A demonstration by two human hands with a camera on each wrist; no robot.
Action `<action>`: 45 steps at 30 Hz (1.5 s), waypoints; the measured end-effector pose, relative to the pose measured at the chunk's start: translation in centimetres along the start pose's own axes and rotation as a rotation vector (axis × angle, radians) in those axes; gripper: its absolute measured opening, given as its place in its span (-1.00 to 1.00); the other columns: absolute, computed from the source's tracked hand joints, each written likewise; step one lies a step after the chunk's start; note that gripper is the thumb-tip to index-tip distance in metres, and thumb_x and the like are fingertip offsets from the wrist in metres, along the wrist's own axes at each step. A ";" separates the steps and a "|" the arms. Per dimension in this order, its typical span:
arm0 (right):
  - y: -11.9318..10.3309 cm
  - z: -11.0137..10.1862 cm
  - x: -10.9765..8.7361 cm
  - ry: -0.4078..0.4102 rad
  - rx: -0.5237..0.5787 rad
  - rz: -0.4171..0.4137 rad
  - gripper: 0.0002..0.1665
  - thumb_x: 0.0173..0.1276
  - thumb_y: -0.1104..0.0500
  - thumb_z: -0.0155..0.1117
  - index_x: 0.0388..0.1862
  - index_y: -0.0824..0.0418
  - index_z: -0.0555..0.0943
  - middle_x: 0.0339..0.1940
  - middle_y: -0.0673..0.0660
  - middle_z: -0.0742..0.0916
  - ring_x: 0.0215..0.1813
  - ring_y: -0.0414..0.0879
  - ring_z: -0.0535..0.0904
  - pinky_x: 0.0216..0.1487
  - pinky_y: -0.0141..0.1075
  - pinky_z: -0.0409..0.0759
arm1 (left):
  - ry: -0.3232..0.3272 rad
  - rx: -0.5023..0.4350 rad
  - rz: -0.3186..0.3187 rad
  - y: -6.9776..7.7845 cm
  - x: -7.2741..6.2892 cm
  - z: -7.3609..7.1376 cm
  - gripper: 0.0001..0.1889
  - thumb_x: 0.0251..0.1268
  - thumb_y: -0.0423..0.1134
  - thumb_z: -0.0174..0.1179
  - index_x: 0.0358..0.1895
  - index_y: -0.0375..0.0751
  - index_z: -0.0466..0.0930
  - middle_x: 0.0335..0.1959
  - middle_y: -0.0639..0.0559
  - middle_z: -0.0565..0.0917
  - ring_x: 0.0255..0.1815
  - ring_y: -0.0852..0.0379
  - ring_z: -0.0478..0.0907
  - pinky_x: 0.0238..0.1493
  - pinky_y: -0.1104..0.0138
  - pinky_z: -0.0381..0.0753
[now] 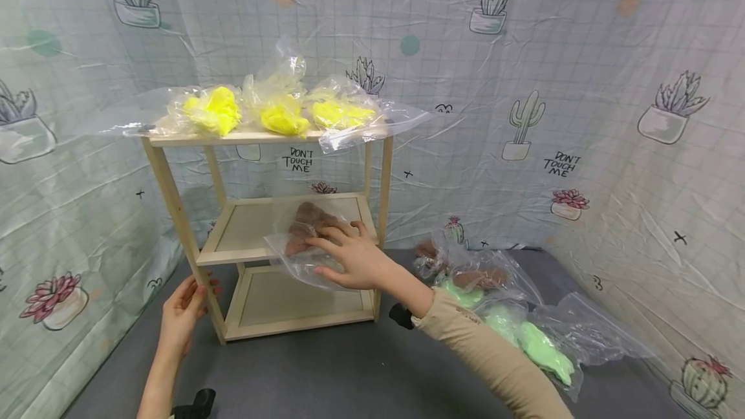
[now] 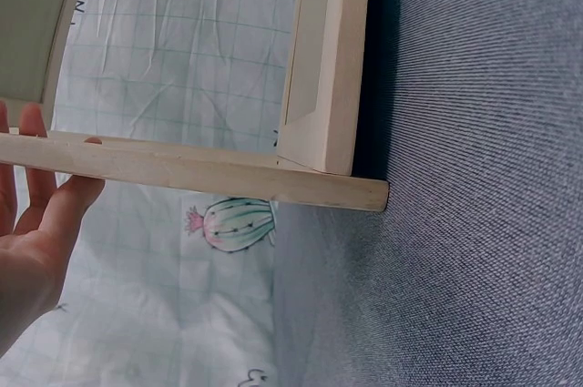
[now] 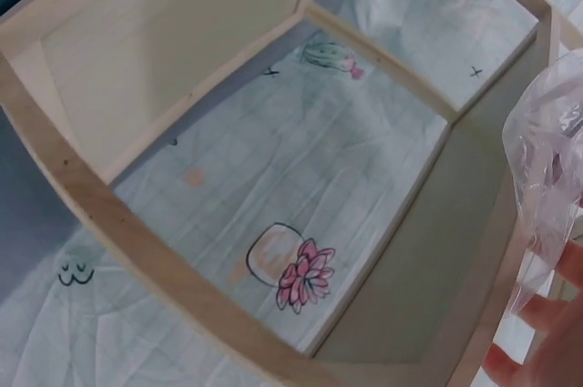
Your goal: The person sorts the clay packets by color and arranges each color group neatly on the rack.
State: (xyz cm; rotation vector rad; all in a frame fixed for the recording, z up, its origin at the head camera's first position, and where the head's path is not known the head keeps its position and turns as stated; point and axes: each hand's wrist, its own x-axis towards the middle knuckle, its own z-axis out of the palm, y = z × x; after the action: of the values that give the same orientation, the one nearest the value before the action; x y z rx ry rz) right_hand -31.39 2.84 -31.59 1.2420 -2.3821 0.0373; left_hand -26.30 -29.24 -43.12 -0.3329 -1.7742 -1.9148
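A wooden three-tier shelf rack [image 1: 268, 255] stands on a grey surface. My left hand [image 1: 185, 309] holds its left front post, with the thumb on one side and fingers behind; the left wrist view shows the post [image 2: 182, 164] between them. At the middle shelf's front, my right hand [image 1: 355, 254] touches a clear plastic bag [image 1: 299, 267] containing a brown lump [image 1: 308, 222]. The fingers are spread and fairly straight over the bag. Part of the bag [image 3: 542, 150] and the fingertips appear at the right edge of the right wrist view.
Bagged yellow lumps [image 1: 215, 112] line the top shelf, their plastic overhanging its edges. Right of the rack lie bags with brown lumps [image 1: 480, 279] and pale green lumps [image 1: 544, 348], partly behind my right sleeve. A cactus-print sheet [image 1: 431, 167] hangs behind and at the sides.
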 end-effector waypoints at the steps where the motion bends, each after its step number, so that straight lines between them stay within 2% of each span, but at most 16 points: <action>1: -0.1 0.1 0.2 0.000 -0.005 -0.003 -0.42 0.33 -0.25 -0.13 0.31 -0.17 0.20 0.30 -0.02 0.36 0.35 0.01 0.18 0.20 0.07 0.14 | 0.003 -0.002 0.001 0.1 0.0 0.0 -0.69 0.32 -0.37 -0.09 0.10 -0.33 0.38 -0.25 0.31 0.65 -0.28 0.39 0.61 -0.37 0.53 0.53; 8: -1.4 0.4 2.1 -0.047 -0.038 0.005 -0.43 0.37 -0.24 -0.24 0.33 -0.21 0.13 0.33 -0.07 0.33 0.38 0.05 0.12 0.21 0.12 0.05 | 0.001 0.004 0.018 0.0 0.1 -0.1 -0.70 0.32 -0.38 -0.11 0.08 -0.33 0.40 -0.26 0.29 0.65 -0.26 0.39 0.61 -0.37 0.52 0.54; 17: -3.4 1.2 4.7 -0.111 -0.055 -0.007 -0.40 0.38 -0.23 -0.28 0.37 -0.18 0.05 0.36 -0.06 0.27 0.39 -0.03 0.12 0.24 0.10 0.10 | -0.013 0.015 0.021 0.0 0.1 0.0 -0.69 0.32 -0.39 -0.11 0.10 -0.31 0.39 -0.25 0.29 0.64 -0.25 0.41 0.60 -0.36 0.53 0.54; 22: -4.0 1.3 6.2 -0.171 -0.006 -0.006 -0.38 0.37 -0.24 -0.28 0.38 -0.22 -0.02 0.41 -0.10 0.19 0.43 -0.08 0.05 0.27 0.11 0.09 | -0.007 0.006 0.014 -0.1 0.3 -0.1 -0.70 0.31 -0.38 -0.10 0.07 -0.27 0.42 -0.26 0.30 0.66 -0.28 0.40 0.61 -0.37 0.53 0.54; 25: -4.2 1.3 7.0 -0.211 0.020 -0.007 -0.37 0.36 -0.25 -0.29 0.39 -0.26 -0.07 0.43 -0.13 0.12 0.45 -0.11 0.00 0.29 0.12 0.06 | -0.001 0.008 0.006 -0.1 0.3 -0.2 -0.69 0.31 -0.36 -0.09 0.09 -0.32 0.39 -0.26 0.32 0.66 -0.29 0.41 0.61 -0.38 0.54 0.53; 31: -4.1 1.5 7.7 -0.266 0.057 -0.006 -0.37 0.38 -0.23 -0.31 0.39 -0.30 -0.13 0.45 -0.16 0.03 0.47 -0.15 -0.10 0.33 0.11 -0.06 | 0.009 0.024 -0.015 0.0 0.2 -0.2 -0.67 0.31 -0.35 -0.08 0.12 -0.35 0.35 -0.27 0.35 0.65 -0.29 0.44 0.60 -0.38 0.55 0.52; 35: -3.7 1.6 7.7 -0.259 0.075 -0.016 -0.37 0.38 -0.24 -0.32 0.39 -0.30 -0.14 0.46 -0.15 0.02 0.48 -0.15 -0.12 0.33 0.12 -0.08 | 0.002 0.016 -0.014 0.0 0.3 -0.1 -0.72 0.32 -0.36 -0.08 0.05 -0.15 0.44 -0.26 0.34 0.65 -0.28 0.44 0.60 -0.37 0.55 0.52; 38: -3.2 1.7 7.3 -0.223 0.093 -0.024 -0.37 0.38 -0.26 -0.34 0.39 -0.29 -0.14 0.46 -0.13 0.03 0.48 -0.15 -0.13 0.33 0.14 -0.07 | 0.005 0.013 -0.017 0.0 0.3 -0.1 -0.73 0.31 -0.36 -0.08 0.00 -0.02 0.47 -0.27 0.34 0.65 -0.28 0.43 0.60 -0.37 0.55 0.52; 45: -1.9 0.9 4.9 -0.105 0.113 -0.051 -0.37 0.38 -0.24 -0.29 0.39 -0.17 0.00 0.43 -0.06 0.17 0.46 -0.09 -0.03 0.31 0.13 -0.02 | 0.021 -0.001 -0.021 -0.2 0.2 -0.2 -0.73 0.30 -0.38 -0.07 0.04 -0.20 0.44 -0.28 0.33 0.65 -0.28 0.41 0.61 -0.39 0.54 0.52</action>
State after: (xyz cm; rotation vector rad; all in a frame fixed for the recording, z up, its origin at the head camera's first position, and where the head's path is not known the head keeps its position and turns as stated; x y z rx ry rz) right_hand -32.64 -2.27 -30.75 1.3881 -2.4663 0.0935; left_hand -26.50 -29.51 -43.22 -0.2942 -1.7696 -1.9265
